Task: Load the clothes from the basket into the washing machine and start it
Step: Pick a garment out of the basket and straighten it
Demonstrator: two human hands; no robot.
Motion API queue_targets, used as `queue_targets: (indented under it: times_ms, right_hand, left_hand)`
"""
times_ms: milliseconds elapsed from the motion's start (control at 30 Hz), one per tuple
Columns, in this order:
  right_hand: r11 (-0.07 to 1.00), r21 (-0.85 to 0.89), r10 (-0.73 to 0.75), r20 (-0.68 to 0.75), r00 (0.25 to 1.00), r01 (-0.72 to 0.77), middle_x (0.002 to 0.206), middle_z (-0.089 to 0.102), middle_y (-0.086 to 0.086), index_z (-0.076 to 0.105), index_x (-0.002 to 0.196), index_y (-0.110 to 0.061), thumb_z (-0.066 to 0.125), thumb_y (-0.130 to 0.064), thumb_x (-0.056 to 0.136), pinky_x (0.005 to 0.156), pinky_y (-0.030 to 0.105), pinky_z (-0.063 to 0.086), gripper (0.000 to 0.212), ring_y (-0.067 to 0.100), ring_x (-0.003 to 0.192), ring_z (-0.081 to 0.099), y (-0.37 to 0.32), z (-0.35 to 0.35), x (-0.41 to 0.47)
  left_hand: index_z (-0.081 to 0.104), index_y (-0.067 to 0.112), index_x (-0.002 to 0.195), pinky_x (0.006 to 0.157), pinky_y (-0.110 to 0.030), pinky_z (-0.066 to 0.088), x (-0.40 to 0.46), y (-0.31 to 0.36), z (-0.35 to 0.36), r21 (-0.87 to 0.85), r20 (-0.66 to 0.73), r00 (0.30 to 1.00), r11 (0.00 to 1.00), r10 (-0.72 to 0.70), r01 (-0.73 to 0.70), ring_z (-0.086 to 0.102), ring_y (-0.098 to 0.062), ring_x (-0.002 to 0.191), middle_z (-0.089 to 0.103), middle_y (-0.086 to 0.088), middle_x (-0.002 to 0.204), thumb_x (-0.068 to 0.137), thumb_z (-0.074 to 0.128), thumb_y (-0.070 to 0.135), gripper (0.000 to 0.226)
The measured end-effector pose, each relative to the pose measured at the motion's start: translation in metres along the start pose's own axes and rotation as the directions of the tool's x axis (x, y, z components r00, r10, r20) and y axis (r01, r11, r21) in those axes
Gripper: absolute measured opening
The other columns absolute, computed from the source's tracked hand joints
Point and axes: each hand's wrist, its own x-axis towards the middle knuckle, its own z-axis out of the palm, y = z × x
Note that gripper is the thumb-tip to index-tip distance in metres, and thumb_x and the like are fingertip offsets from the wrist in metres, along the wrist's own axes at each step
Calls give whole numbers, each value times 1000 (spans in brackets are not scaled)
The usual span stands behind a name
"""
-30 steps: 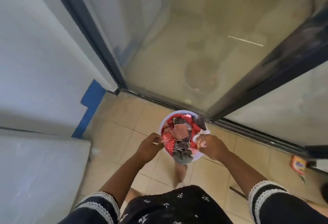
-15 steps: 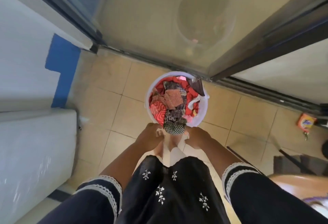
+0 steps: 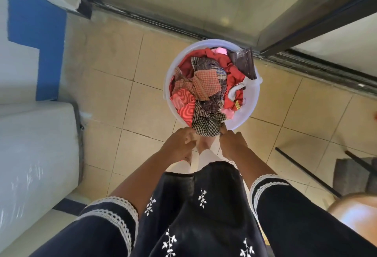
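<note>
The basket [image 3: 212, 85], heaped with clothes [image 3: 206, 91], sits on the floor [image 3: 114, 85] straight ahead of both hands, left hand [image 3: 179, 144] and right hand [image 3: 232, 142] level at its near rim, fingers curled, grip unclear.

Pale lavender-white basket [image 3: 252, 101] ahead of both hands, holding red, pink, brown-plaid and orange-checked clothes [image 3: 206, 85]; black-and-white checked cloth [image 3: 207, 127] nearest the fingers. Beige floor tiles [image 3: 114, 85] beneath. Black sleeves [image 3: 106, 228] trimmed in white lace.
</note>
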Motion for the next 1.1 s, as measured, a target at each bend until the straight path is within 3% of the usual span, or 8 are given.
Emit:
queue_targets:
  times_ms: [133, 233, 300, 500, 733, 867, 967, 1100]
  right_hand:
    - [942, 335, 42, -88, 995, -10, 120, 62, 7, 55, 120, -9, 59, -13, 87, 77, 33, 45, 33, 30, 102, 63, -6, -23, -26]
    - [880, 469, 6, -171, 985, 76, 97, 66, 3, 65, 87, -14, 63, -32, 83, 67, 32, 47, 18, 27, 89, 65, -16, -50, -59]
    - [826, 543, -47, -200, 979, 151, 82, 66, 7, 61, 69, -9, 60, -40, 83, 61, 35, 45, 34, 27, 78, 64, -27, -70, -88]
    - [714, 650, -99, -275, 956, 261, 88, 72, 10, 73, 82, -5, 65, -40, 89, 77, 40, 50, 36, 25, 83, 66, -42, -126, -191]
    - [191, 864, -227, -423, 877, 466, 96, 76, 0, 76, 97, -5, 65, -38, 88, 100, 31, 49, 37, 19, 99, 69, -41, -205, -321]
    - [-110, 796, -154, -605, 781, 595, 72, 69, 15, 78, 66, -6, 74, -59, 71, 75, 29, 50, 53, 26, 72, 60, -44, -229, -376]
    - [-70, 766, 54, -637, 769, 639, 66, 66, 14, 75, 59, -9, 68, -45, 83, 73, 26, 47, 44, 17, 62, 60, -39, -233, -391]
    - [280, 833, 332, -550, 766, 477, 77, 75, 15, 77, 67, -12, 67, -27, 91, 75, 30, 51, 30, 21, 75, 67, -16, -214, -374]
  left_hand:
    - [50, 21, 138, 96, -30, 46, -34, 9, -11, 10, 16, 1000, 1000, 18, -18, 55, -20, 120, 54, -2, 137, 95, 61, 19, 44]
    - [49, 22, 138, 92, -29, 44, -67, 26, -32, 19, 14, 995, 995, 94, -95, 55, -21, 118, 54, -5, 133, 88, 70, 17, 55]
    - [44, 22, 143, 90, -26, 40, -84, 35, -46, -5, 9, 994, 994, 108, -108, 51, -23, 120, 50, -9, 135, 82, 76, 14, 69]
    - [26, 21, 154, 101, -21, 27, -139, 45, -82, 14, -27, 984, 985, 174, -174, 29, -26, 140, 29, -12, 153, 70, 85, 3, 104]
    - [22, 27, 154, 112, -38, 30, -201, 57, -103, 91, -72, 968, 968, 241, -235, 27, -32, 138, 32, -19, 148, 66, 90, 19, 111]
    - [53, 23, 134, 98, -39, 48, -223, 65, -109, 14, -197, 917, 936, 346, -351, 56, -36, 116, 61, -16, 124, 62, 78, 39, 78]
    - [64, 20, 119, 88, -33, 47, -252, 75, -120, -81, -273, 896, 920, 349, -383, 62, -25, 108, 69, -7, 116, 84, 74, 27, 37]
    - [55, 14, 101, 72, -33, 40, -278, 66, -131, -234, -427, 855, 878, 293, -418, 56, -20, 88, 62, 0, 93, 93, 64, 27, 18]
